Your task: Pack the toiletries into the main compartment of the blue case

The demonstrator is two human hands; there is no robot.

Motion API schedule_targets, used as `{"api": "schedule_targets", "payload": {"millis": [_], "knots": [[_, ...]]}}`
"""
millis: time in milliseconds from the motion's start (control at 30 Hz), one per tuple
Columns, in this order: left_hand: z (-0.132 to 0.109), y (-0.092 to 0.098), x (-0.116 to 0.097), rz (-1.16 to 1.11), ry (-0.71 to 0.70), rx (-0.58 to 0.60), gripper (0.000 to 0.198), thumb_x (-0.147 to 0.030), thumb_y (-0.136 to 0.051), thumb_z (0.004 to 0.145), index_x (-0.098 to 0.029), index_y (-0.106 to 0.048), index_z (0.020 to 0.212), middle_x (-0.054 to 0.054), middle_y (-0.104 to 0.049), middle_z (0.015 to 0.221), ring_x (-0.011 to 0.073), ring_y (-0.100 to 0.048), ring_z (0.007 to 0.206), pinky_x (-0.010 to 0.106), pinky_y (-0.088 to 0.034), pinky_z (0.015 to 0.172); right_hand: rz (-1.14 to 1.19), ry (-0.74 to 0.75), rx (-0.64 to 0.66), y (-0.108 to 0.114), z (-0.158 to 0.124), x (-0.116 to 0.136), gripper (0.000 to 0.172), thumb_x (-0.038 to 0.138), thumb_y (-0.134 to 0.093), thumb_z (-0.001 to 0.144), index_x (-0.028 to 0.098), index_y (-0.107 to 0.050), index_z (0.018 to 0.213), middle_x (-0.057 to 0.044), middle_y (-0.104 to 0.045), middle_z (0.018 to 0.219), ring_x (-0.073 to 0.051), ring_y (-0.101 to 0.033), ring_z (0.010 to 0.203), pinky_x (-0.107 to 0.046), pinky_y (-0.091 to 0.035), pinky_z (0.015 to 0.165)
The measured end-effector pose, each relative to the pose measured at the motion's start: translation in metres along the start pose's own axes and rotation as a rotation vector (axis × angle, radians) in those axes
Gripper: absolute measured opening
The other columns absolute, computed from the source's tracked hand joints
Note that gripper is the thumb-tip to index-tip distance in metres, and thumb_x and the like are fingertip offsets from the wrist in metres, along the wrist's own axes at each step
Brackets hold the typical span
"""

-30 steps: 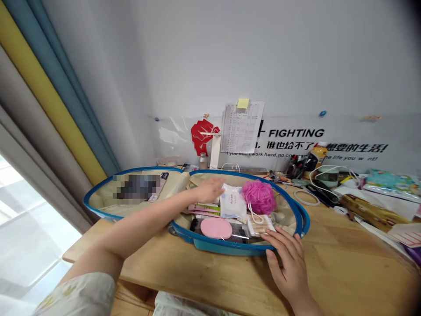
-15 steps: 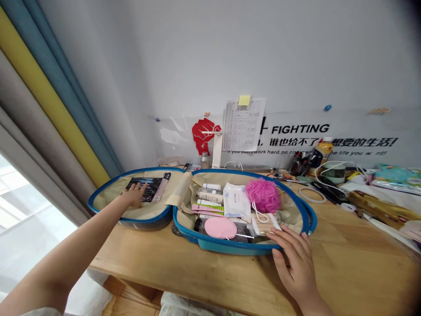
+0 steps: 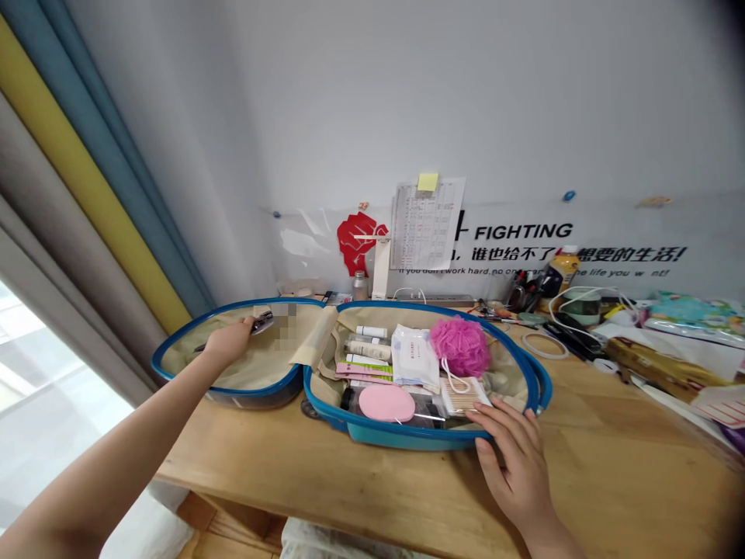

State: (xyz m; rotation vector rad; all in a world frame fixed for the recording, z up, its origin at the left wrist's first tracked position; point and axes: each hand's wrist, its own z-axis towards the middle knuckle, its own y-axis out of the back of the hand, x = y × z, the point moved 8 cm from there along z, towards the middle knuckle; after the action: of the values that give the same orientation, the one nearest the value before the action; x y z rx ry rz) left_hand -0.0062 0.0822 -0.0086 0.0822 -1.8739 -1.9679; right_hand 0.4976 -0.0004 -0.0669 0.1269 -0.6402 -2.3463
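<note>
An open blue-rimmed case (image 3: 372,439) lies unfolded on the desk, both halves lined in beige. Over the left half, my left hand (image 3: 228,341) is closed on a flat dark pack (image 3: 263,322), which is tilted and mostly hidden by the hand. My right hand (image 3: 515,450) rests at the front right rim, fingers spread, fingertips by a pack of cotton swabs (image 3: 464,396). Around it in the right half lie a pink bath puff (image 3: 459,346), a white soft packet (image 3: 415,357), a pink oval sponge (image 3: 386,404) and several small tubes (image 3: 369,349).
The wooden desk (image 3: 594,481) runs along the wall. At the right are a drink bottle (image 3: 562,272), white cables, a gold-coloured packet (image 3: 663,361) and a blue-green packet (image 3: 692,310). A lamp stand (image 3: 381,272) rises behind the case. Curtains (image 3: 105,155) hang at the left.
My left hand, earlier spread over the dark pack lying flat, has closed on it and tipped it up. The right hand stays at the rim. The view has shifted slightly.
</note>
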Motion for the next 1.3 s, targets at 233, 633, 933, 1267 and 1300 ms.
{"api": "schedule_targets", "payload": {"millis": [233, 633, 933, 1267, 1300], "knots": [[-0.048, 0.072, -0.025, -0.037, -0.051, -0.201, 0.054, -0.023, -0.037, 0.089, -0.022, -0.040, 0.143, 0.013, -0.052, 0.141, 0.0307, -0.064, 0.108, 0.038, -0.055, 0.077, 0.008, -0.037, 0.001, -0.003, -0.004, -0.004, 0.027, 0.029, -0.046, 0.090, 0.028, -0.065, 0.110, -0.002, -0.071, 0.104, -0.022, -0.060, 0.111, -0.041, -0.030, 0.110], [-0.070, 0.065, -0.177, -0.082, -1.030, -0.177, 0.049, -0.017, -0.036, 0.097, -0.032, -0.043, 0.143, 0.003, -0.049, 0.147, 0.0201, -0.052, 0.128, 0.032, -0.043, 0.104, -0.019, 0.004, -0.009, 0.002, 0.001, 0.003, 0.025, 0.027, -0.045, 0.092, 0.026, -0.062, 0.109, -0.003, -0.070, 0.104, -0.022, -0.060, 0.109, -0.040, -0.031, 0.107], [-0.060, 0.044, -0.199, -0.013, -1.056, -0.074, 0.058, -0.007, -0.036, 0.094, -0.037, -0.041, 0.144, 0.000, -0.052, 0.145, 0.0189, -0.052, 0.128, 0.029, -0.042, 0.102, -0.029, 0.004, -0.008, 0.002, 0.001, 0.002, 0.024, 0.028, -0.045, 0.092, 0.026, -0.063, 0.109, -0.002, -0.071, 0.103, -0.021, -0.061, 0.109, -0.040, -0.032, 0.106], [-0.057, 0.023, -0.201, -0.113, -0.850, 0.043, 0.051, -0.029, -0.044, 0.095, -0.021, -0.043, 0.145, 0.010, -0.037, 0.155, 0.0251, -0.035, 0.143, 0.037, -0.027, 0.117, -0.014, 0.000, 0.007, 0.001, 0.001, 0.002, 0.027, 0.027, -0.046, 0.091, 0.027, -0.063, 0.112, -0.003, -0.070, 0.104, -0.022, -0.060, 0.109, -0.041, -0.031, 0.108], [-0.055, 0.024, -0.204, -0.139, -0.832, 0.050, 0.054, -0.035, -0.039, 0.098, -0.019, -0.035, 0.150, 0.011, -0.029, 0.159, 0.0269, -0.026, 0.147, 0.040, -0.022, 0.119, -0.011, -0.005, 0.008, 0.000, 0.000, 0.001, 0.027, 0.027, -0.046, 0.091, 0.027, -0.063, 0.112, -0.002, -0.070, 0.104, -0.022, -0.060, 0.110, -0.041, -0.031, 0.109]]}}
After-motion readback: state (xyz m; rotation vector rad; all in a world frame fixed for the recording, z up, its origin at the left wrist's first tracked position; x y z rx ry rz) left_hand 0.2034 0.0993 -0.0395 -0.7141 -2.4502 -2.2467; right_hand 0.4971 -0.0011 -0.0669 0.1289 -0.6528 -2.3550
